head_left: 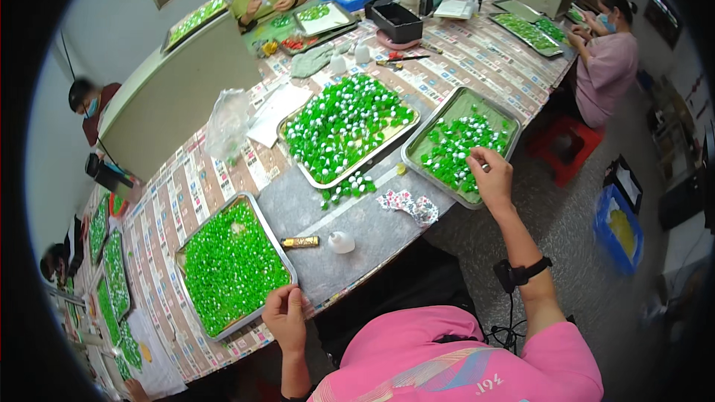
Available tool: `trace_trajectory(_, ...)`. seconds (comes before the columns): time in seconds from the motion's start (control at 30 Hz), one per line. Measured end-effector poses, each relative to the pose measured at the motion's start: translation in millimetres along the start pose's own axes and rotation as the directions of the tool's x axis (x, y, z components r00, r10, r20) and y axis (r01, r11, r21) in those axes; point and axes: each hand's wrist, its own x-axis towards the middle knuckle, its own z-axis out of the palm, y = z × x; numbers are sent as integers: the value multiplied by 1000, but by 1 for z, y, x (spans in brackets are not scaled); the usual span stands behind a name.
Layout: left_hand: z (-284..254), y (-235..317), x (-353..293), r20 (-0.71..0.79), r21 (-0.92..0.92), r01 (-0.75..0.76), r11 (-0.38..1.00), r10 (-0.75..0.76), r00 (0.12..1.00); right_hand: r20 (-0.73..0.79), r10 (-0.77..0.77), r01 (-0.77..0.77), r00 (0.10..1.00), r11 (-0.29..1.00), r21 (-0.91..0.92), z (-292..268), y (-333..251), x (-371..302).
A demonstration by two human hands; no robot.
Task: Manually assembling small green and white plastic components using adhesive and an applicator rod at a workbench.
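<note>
My left hand [285, 318] is closed, thumb against fingers, at the near right corner of a metal tray [274, 244] packed with small green-and-white pieces [231, 268]. What it pinches, if anything, is too small to name. My right hand [491, 179] is also closed, fingertips together over the near right part of another metal tray [411, 158]. Green and white pieces [465, 138] lie scattered in that tray; anything between the fingertips is hidden. Between the two stands a third tray [406, 130], heaped with larger green-and-white pieces.
Loose pieces [348, 190], a floral cloth [408, 207], a small white squeeze bottle [342, 243] and a gold-brown tube [300, 242] lie on the grey mat. A plastic bag [227, 126] and a black box [395, 18] stand farther back. Other people work around the table.
</note>
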Motion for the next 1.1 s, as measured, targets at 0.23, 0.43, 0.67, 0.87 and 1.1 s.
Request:
trace_trajectory(0.23,1,-23,-4,52,268,-339,902,338,940,377,-347,464,859,838,-286,8,11,-7)
trace_trajectory(0.43,1,-27,-6,12,226,-344,911,351,936,441,-256,431,860,827,-360,11,45,43)
trace_trajectory(0.67,4,-17,-2,-21,272,-436,858,459,888,284,-377,460,882,823,-333,22,-6,56)
trace_trajectory(0.87,0,-21,-2,-55,183,-428,885,444,894,611,-457,545,646,837,50,79,-75,12)
trace_trajectory(1.1,-2,-21,-5,-64,103,-365,925,372,926,515,-316,485,796,843,-231,136,-72,-24)
